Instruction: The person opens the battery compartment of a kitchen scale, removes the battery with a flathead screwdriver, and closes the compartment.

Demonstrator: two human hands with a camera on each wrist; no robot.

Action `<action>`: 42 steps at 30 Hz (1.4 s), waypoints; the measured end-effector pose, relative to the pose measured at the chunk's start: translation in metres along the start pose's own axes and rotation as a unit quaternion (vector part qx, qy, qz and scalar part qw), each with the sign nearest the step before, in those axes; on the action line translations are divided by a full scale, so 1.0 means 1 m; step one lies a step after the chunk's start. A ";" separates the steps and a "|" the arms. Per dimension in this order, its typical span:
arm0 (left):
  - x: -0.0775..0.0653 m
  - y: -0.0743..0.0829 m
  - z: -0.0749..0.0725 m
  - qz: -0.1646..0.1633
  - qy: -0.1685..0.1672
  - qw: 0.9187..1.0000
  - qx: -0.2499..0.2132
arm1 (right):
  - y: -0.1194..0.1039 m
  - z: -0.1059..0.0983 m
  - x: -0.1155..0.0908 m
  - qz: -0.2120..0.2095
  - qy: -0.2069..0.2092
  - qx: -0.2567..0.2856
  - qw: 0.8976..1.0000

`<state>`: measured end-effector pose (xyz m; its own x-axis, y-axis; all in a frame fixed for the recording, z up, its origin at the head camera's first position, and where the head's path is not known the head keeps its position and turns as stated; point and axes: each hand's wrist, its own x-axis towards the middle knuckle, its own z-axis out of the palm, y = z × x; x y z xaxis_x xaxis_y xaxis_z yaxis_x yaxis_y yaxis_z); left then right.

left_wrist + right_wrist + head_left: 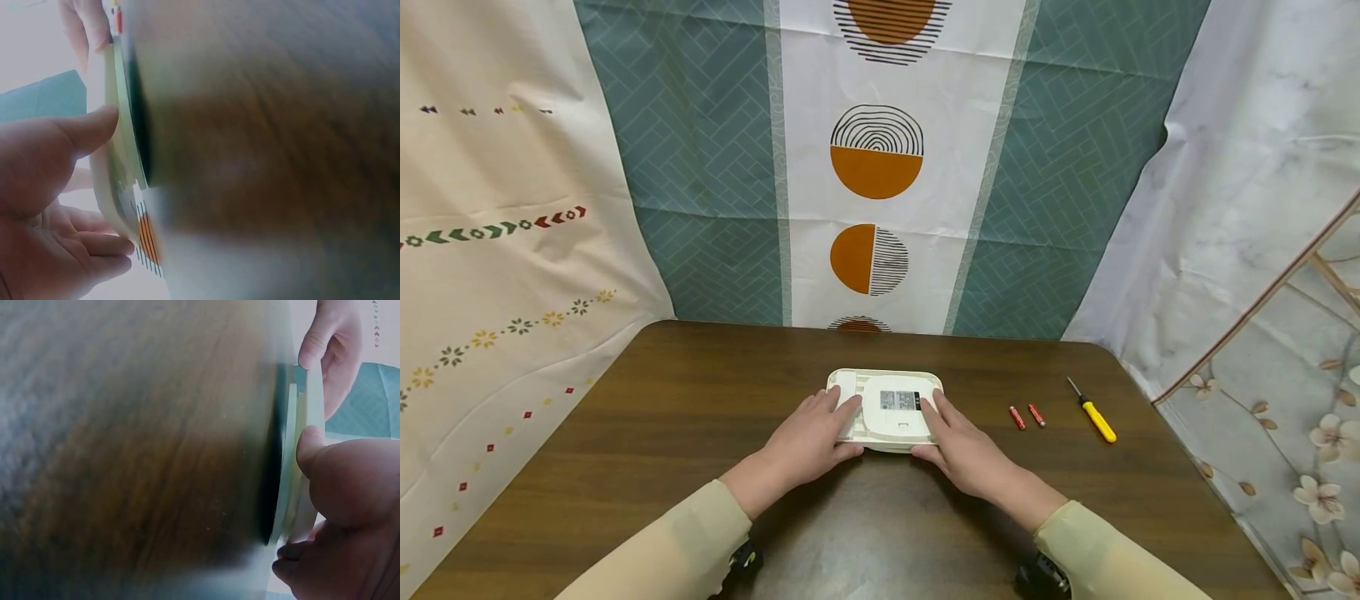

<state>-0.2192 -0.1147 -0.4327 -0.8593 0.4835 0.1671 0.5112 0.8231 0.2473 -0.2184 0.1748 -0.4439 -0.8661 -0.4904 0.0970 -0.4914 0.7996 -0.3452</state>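
A flat white plastic device (880,423) with rounded corners lies on the wooden table, a printed label (899,401) and a raised panel facing up. It looks like a kitchen scale turned over, though its other face is hidden. My left hand (808,433) grips its left side, thumb at the near edge and fingers over the top. On the opposite side my right hand (958,442) holds it the same way. The left wrist view shows the left thumb (94,130) against the device's edge; the right thumb (310,450) touches it in the right wrist view.
Two small red batteries (1017,417) lie to the right of the device. Farther right is a screwdriver (1099,422) with a yellow handle. Patterned cloths (715,208) hang behind and beside the brown table (700,375).
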 end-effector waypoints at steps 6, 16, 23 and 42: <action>-0.001 0.004 -0.006 0.015 0.012 1.000 -0.001 | 0.000 -0.005 -0.002 -0.023 0.014 -0.001 1.000; 0.012 0.027 -0.008 0.045 0.008 0.999 0.004 | -0.020 -0.005 0.012 -0.049 0.017 -0.012 0.999; 0.003 0.007 -0.015 -0.038 0.016 0.998 0.036 | -0.023 -0.005 0.011 -0.012 -0.008 -0.004 1.000; -0.034 -0.017 -0.015 -0.098 -0.029 0.995 0.001 | -0.031 0.008 0.014 -0.057 -0.040 -0.025 0.997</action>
<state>-0.1984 -0.1501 -0.4285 -0.9421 0.3297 0.0602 0.3335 0.9042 0.2669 -0.2141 0.1405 -0.4395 -0.7957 -0.6031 0.0567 -0.5911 0.7527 -0.2899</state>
